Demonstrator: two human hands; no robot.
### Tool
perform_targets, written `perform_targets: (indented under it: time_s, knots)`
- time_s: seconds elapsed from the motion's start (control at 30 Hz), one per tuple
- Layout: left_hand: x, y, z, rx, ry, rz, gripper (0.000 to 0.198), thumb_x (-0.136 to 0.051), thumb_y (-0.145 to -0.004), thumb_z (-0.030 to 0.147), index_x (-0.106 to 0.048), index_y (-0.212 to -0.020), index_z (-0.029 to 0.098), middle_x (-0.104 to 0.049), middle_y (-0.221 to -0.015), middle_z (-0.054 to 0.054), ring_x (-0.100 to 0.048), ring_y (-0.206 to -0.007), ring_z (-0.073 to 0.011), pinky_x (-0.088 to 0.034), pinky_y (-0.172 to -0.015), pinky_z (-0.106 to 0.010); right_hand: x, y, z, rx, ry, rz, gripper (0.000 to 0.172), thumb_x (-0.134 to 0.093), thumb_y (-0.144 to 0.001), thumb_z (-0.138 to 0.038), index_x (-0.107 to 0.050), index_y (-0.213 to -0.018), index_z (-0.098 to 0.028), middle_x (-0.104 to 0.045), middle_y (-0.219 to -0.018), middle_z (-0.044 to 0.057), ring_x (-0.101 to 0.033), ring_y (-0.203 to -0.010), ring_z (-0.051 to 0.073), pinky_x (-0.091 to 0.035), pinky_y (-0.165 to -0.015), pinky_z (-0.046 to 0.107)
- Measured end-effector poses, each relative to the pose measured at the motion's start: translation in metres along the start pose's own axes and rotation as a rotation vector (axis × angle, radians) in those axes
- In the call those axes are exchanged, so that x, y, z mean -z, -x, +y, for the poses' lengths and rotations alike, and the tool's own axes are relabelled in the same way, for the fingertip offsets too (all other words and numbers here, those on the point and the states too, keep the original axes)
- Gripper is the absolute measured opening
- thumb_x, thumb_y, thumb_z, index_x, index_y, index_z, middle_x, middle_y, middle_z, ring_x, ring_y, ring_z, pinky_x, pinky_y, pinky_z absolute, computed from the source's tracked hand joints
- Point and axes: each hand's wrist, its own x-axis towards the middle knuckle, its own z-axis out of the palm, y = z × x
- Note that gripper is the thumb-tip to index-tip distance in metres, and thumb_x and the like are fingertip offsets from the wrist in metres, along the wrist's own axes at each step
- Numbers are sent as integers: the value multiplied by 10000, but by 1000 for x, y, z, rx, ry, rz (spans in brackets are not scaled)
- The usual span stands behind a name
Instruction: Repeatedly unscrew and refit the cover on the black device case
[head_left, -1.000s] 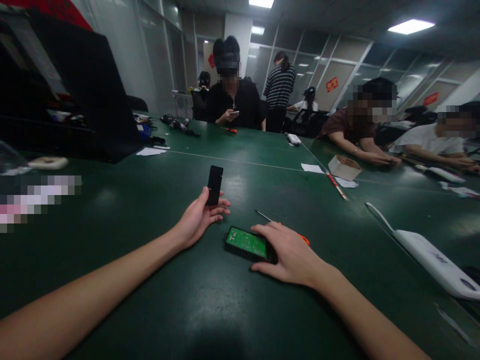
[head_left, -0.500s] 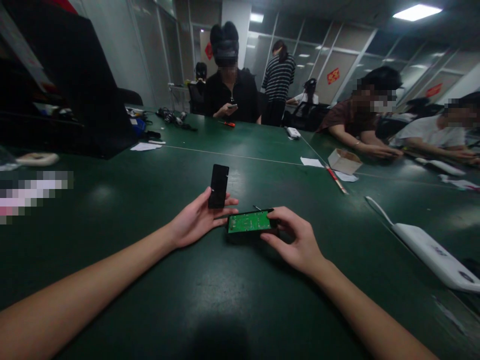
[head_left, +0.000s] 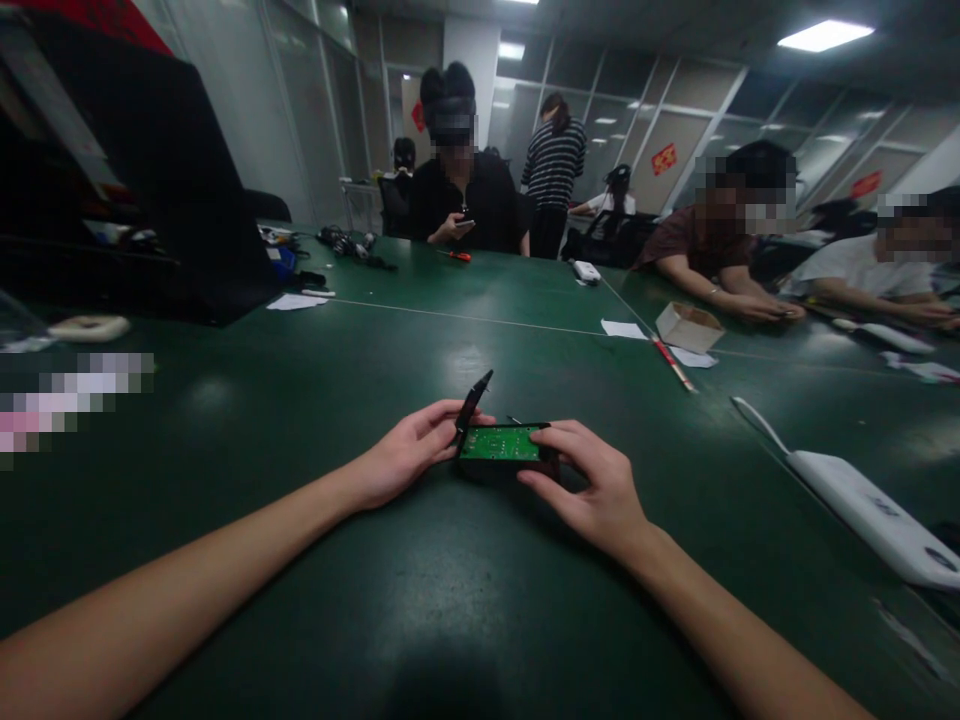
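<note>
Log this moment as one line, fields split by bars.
left grip: holding black cover, tilted | right grip: on black case, right end | green circuit board: exposed inside case | case: uncovered

Qty: 2 own hands (head_left: 405, 452), 1 cover (head_left: 475, 400), 1 PCB (head_left: 499, 442), 1 hsg (head_left: 499, 466).

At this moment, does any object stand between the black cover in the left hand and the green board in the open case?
No loose object is visible between the black cover, held tilted by the left hand at the left end of the case, and the green board. Only the right hand partly overlaps the board's right end.
</note>
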Motion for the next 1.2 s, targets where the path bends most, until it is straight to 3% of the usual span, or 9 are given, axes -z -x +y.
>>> perform_targets:
  time_s: [0.33,0.6,1.0,1.2]
  knots:
    - [-10,3,-4,-138,-356,89,395,-698,-828,282,-579,-1194,193,-644,-1228,-83,-594,-1159,-237,-436,-1037,-389,2,0,3,81,25,-12,389,-743,-812,-255,-582,-1163,-209,-630,-1083,114,-646,-950,219,-562,-797,336]
    - [-15,8,1,-221,-573,22,418,-693,-842,288,-589,-1240,216,-623,-1296,-82,-569,-1208,-237,-411,-1069,-399,1,0,2,110,3,-70,384,-726,-815,-224,-583,-1171,-196,-637,-1072,118,-644,-942,223,-556,-787,333]
    - [-18,8,5,-219,-609,62,430,-701,-833,298,-592,-1240,211,-634,-1278,-78,-578,-1189,-228,-458,-1009,-372,1,2,4,106,14,-46,404,-747,-800,-212,-573,-1165,-211,-632,-1077,106,-645,-938,214,-552,-789,315]
    - [-16,6,2,-166,-520,62,442,-696,-837,307,-591,-1257,216,-614,-1317,-85,-580,-1196,-238,-446,-1035,-393,-1,4,6,69,-25,-40,398,-746,-803,-223,-576,-1163,-221,-638,-1087,101,-645,-972,221,-551,-817,335]
